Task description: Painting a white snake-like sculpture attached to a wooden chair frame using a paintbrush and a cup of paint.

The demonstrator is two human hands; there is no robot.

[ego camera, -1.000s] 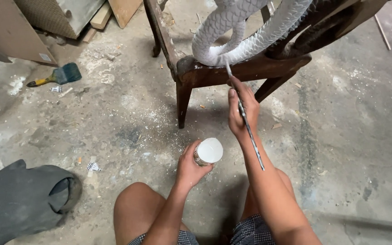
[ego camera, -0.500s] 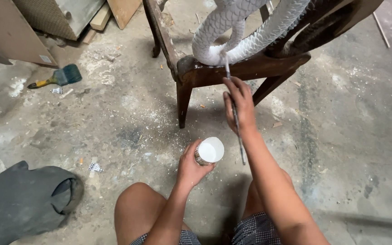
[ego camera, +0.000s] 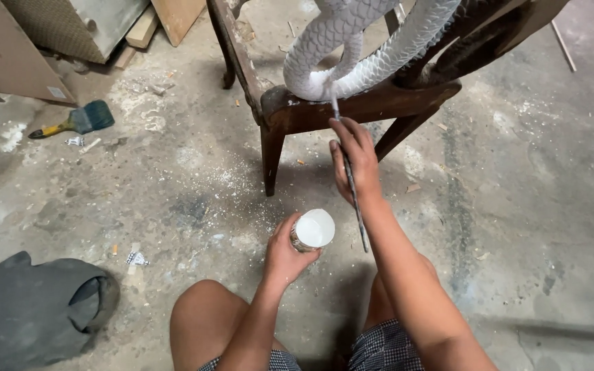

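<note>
Since my left hand (ego camera: 284, 255) is clenched round the open paint cup (ego camera: 312, 231) mid-frame and my right hand (ego camera: 356, 159) pinches the brush (ego camera: 349, 180) at the scaly white carving (ego camera: 352, 41), any wobble probably slops paint onto the floor (ego camera: 173, 178).

A small round can of white paint (ego camera: 313, 231), silvery-sided and lidless, sits gripped in the left hand (ego camera: 284, 255) near the frame's centre, at about six o'clock from the wooden chair leg. At ten o'clock, a small pale rectangular label (ego camera: 56, 92) marks the lower corner of a leaning brown board (ego camera: 8, 55). No signs or screens show.
</note>
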